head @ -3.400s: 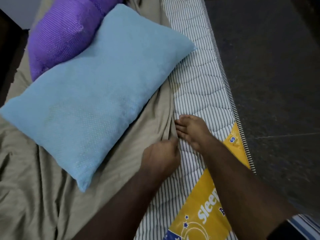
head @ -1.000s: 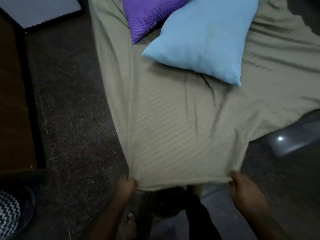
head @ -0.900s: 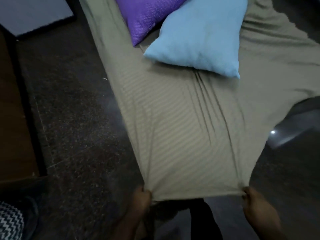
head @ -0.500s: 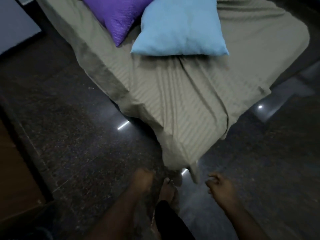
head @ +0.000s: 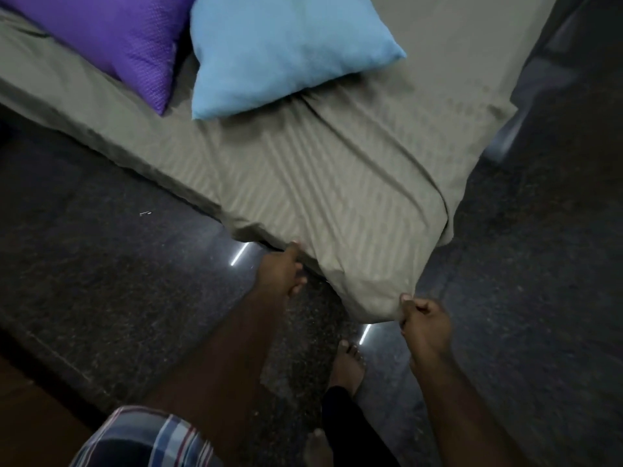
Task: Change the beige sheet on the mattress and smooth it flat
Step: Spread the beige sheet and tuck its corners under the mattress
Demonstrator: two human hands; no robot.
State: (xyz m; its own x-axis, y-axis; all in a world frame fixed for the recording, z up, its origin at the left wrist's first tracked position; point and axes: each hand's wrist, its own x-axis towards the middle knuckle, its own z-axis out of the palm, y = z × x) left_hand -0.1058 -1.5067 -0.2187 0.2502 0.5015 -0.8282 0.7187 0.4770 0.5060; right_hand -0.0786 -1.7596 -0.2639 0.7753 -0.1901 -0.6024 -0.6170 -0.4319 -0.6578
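Note:
The beige striped sheet [head: 330, 183] covers the mattress and drapes over its near corner, with diagonal creases running toward that corner. My left hand [head: 281, 274] grips the sheet's hanging edge on the left side of the corner. My right hand [head: 423, 321] pinches the sheet's lowest tip at the corner, fingers curled round the cloth. The mattress itself is hidden under the sheet.
A light blue pillow [head: 283, 52] and a purple pillow [head: 111, 38] lie on the sheet near the top. Dark polished stone floor [head: 101, 281] surrounds the mattress. My bare foot [head: 347, 369] stands just below the corner. A wooden edge [head: 30, 423] shows at the lower left.
Half a second ago both hands were off the sheet and the corner hung loose. Now both hands hold the cloth at the corner, and the view has moved closer.

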